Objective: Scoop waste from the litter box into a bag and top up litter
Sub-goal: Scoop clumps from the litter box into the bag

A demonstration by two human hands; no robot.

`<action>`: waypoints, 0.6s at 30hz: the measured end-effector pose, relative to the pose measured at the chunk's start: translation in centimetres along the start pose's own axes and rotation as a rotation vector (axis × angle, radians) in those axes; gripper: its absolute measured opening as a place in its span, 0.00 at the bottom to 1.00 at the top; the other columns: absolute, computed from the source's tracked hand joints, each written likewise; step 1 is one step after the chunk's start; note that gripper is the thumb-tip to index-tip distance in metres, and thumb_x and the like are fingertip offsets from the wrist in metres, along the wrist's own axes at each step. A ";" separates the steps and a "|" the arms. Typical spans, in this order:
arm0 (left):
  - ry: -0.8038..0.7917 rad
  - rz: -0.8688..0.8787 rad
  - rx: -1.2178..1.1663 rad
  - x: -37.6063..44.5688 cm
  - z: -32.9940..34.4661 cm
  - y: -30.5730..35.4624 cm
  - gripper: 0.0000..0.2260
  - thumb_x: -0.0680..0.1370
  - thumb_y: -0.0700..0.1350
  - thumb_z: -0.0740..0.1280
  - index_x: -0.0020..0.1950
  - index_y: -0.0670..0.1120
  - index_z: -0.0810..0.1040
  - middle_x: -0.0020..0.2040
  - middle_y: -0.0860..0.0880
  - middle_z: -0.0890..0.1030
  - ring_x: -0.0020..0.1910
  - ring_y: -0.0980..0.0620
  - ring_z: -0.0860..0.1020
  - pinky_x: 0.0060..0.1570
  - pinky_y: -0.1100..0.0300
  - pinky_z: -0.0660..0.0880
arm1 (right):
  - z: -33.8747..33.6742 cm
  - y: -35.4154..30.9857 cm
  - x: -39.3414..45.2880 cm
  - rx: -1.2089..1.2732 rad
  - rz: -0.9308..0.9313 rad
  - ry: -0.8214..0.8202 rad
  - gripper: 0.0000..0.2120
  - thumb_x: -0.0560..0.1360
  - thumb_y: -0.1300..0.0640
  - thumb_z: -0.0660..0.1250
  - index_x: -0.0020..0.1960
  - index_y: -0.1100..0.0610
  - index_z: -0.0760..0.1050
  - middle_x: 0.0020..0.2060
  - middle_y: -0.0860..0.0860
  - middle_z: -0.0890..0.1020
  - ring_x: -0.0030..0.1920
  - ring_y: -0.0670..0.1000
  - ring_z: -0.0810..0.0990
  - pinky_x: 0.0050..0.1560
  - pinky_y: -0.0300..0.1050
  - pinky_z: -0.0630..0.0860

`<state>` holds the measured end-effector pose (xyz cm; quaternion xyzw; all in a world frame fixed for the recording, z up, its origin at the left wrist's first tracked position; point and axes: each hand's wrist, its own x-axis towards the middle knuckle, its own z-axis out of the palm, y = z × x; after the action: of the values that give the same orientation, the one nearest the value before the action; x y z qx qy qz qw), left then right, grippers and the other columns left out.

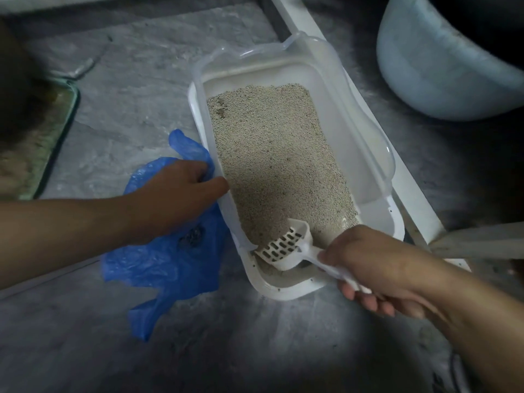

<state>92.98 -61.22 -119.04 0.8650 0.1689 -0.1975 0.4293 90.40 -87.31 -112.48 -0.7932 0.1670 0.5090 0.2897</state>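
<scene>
One litter box [365, 177], white with a clear raised rim, sits on a grey stone-look floor [136, 89], long axis running away from the viewer. One bed of pale beige granular litter [272, 154] fills most of it; the near end is scraped thin, with bare tray bottom showing. One white slotted scoop [283, 245] rests at that near end, its head tilted with the slots facing up and no clump visible in it. Right hand [377, 265] grips the scoop's handle, fingers curled under it. One blue plastic bag [167, 265] lies crumpled on the floor, touching the left side of the box; a dark clump [192, 236] shows through the plastic. Left hand [178, 194] rests on top of the bag beside the box wall, fingers bent and pinching a fold of the bag's upper edge, thumb tip just at the box rim. Two bare forearms enter from the near edge. One large pale blue tub [442, 66] stands at upper right, well apart from the box. One green-edged tray [54, 143] lies at far left, partly blurred. A white strip [411, 199] runs along the floor behind the box.
</scene>
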 end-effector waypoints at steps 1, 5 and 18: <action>0.005 0.012 0.028 -0.1 -0.1 0.2 0.19 0.79 0.51 0.68 0.32 0.45 0.65 0.21 0.55 0.67 0.18 0.60 0.66 0.20 0.69 0.61 | 0.6 0.2 0.1 0.089 -0.016 0.003 0.18 0.83 0.55 0.61 0.36 0.62 0.72 0.19 0.53 0.72 0.15 0.49 0.65 0.19 0.32 0.60; 0.020 0.064 0.142 -0.4 -0.4 0.6 0.20 0.78 0.50 0.67 0.33 0.46 0.62 0.26 0.53 0.65 0.24 0.57 0.64 0.26 0.63 0.62 | 2.5 0.7 1.5 0.329 -0.058 0.038 0.14 0.83 0.57 0.61 0.41 0.61 0.72 0.22 0.54 0.73 0.18 0.50 0.66 0.20 0.34 0.61; -0.079 0.128 0.187 -0.4 -1.1 1.2 0.17 0.79 0.50 0.66 0.34 0.44 0.66 0.31 0.51 0.70 0.29 0.56 0.67 0.31 0.61 0.64 | 1.8 -6.8 8.2 0.386 -0.179 0.163 0.13 0.83 0.53 0.63 0.51 0.64 0.76 0.24 0.53 0.76 0.18 0.47 0.67 0.21 0.36 0.61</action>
<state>93.40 -61.05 -117.36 0.9019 0.0774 -0.2184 0.3647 96.43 -80.70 -118.52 -0.7733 0.2131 0.3741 0.4655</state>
